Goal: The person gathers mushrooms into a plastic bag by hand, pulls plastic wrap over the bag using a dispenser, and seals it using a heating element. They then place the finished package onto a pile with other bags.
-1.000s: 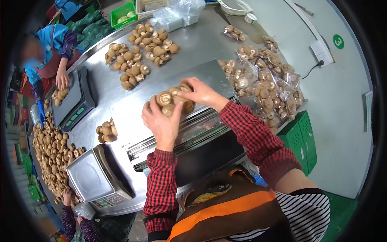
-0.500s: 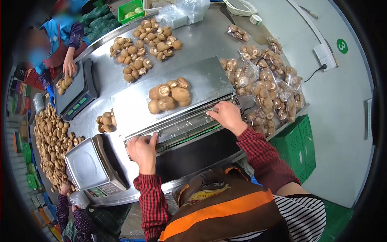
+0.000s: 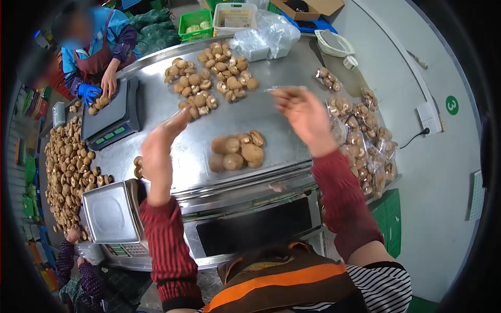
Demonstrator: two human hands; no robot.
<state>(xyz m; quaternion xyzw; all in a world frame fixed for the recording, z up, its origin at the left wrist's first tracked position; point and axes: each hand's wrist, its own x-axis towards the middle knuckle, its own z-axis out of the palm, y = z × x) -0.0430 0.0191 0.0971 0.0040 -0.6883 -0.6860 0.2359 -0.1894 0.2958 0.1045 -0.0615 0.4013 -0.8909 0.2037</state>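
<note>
Two hands up, one each side of the mushroom bunch [image 3: 233, 161]. Bunch sits on the worktop [image 3: 151, 101], near side, my hands apart from it. Clock centred on the bunch, me at 6.

Left hand [image 3: 158, 156] at 9 o'clock, fingers stretched towards 1. Right hand [image 3: 309, 122] at 2 o'clock, fingers towards 10, slightly bent. Grip: neither hand is on mushrooms. A thin clear edge shows by the right fingertips; can't tell if either hand pinches film, motion blur.

Progress, my read: wrapped packs [image 3: 360, 148] piled at 3 o'clock, those look done. My bunch is grouped, but can't tell if film covers it. Sorted bunches [image 3: 195, 83] at 11 look unwrapped. Loose heap [image 3: 65, 175] at 9 is ungrouped. Co-worker's gloved hand [image 3: 89, 93] at 10 is on mushrooms over the dark scale [image 3: 112, 112].

Orientation: bunch has no clear front. Mostly round caps up, one at the 2 o'clock corner tilted. Long axis runs roughly 8 to 2, wider across me than deep.
</note>
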